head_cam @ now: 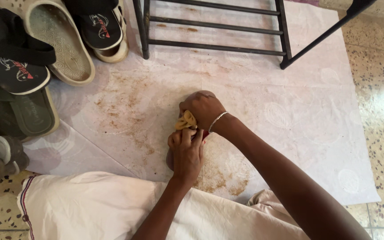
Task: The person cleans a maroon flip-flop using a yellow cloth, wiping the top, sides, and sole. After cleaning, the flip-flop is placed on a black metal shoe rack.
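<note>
Head view: both hands (187, 153) w/ yellow cloth (186, 120)

head view, steeply downward, near floor

Home entryway, sandals (63, 44), shoe rack (214, 29), terrazzo floor (378, 66)

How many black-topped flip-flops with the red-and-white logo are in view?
2. One black flip-flop lies at the left edge under a black strap; the other flip-flop sits top centre-left beside the cream sandal. More may be hidden in the pile.
</note>
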